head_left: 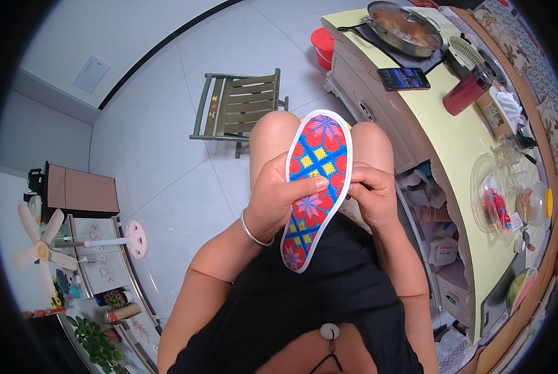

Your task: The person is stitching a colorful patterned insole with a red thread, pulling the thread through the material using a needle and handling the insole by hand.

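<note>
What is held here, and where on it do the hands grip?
An embroidered insole: left hand grips its left edge mid-length, thumb across the top; right hand pinches the right edge.

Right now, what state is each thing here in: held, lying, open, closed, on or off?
Embroidered insole: held up over the lap, patterned side showing.
Left hand: closed on the insole, thumb across its front.
Right hand: gripping the insole's right edge.
Folding chair: unfolded, nobody on it.
Phone: lying flat, screen lit.
Pan: uncovered, food inside.
Red cup: standing on the counter.
</note>
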Tool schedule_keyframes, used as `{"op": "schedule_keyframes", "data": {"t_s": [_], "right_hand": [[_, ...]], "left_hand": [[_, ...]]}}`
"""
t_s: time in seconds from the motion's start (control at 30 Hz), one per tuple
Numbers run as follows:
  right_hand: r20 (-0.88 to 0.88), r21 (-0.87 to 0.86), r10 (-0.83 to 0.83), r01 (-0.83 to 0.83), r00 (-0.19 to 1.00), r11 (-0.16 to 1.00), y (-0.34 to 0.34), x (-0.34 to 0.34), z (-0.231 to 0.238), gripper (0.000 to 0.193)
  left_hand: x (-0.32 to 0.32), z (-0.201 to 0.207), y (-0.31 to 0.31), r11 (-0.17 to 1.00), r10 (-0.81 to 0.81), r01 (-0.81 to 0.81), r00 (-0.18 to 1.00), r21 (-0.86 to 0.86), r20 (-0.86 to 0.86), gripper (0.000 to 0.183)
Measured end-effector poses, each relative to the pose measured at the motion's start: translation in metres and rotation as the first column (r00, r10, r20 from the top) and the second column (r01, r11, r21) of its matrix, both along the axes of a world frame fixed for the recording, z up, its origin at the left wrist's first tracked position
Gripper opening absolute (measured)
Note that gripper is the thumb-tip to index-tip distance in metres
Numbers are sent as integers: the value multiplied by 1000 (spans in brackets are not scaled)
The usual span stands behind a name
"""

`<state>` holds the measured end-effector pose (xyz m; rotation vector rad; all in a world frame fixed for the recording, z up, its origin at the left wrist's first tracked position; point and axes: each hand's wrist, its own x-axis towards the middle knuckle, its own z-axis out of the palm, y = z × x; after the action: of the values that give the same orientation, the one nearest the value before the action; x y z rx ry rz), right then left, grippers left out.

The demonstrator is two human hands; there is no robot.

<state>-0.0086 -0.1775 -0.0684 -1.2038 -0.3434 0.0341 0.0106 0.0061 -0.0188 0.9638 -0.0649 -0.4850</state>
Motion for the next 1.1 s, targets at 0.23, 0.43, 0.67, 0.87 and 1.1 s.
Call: {"op": "schedule_keyframes", "data": {"t_s": [0.23, 0.43, 0.67, 0.87, 1.1], "right_hand": [[-20, 14, 2, -2, 1000, 1000, -1, 1, 2, 14], [-34, 18, 33, -33, 999, 999, -5, 1, 2, 15], [-71, -23, 16, -18, 997, 1000, -1, -5, 17, 11], [-120, 67, 54, -47, 991, 997, 2, -5, 10, 6], [-63, 44, -5, 8, 998, 999, 1, 4, 15, 12]], "left_hand": [[0, -1, 0, 1000, 4, -4, 1000, 9, 5, 34], [0, -1, 0, 1000, -1, 1, 1000, 8, -4, 35], [0, 3, -1, 997, 15, -17, 999, 70, 33, 34], [1, 1, -1, 996, 4, -9, 999, 91, 52, 35], [7, 7, -1, 999, 1, -3, 1000, 52, 26, 35]]}}
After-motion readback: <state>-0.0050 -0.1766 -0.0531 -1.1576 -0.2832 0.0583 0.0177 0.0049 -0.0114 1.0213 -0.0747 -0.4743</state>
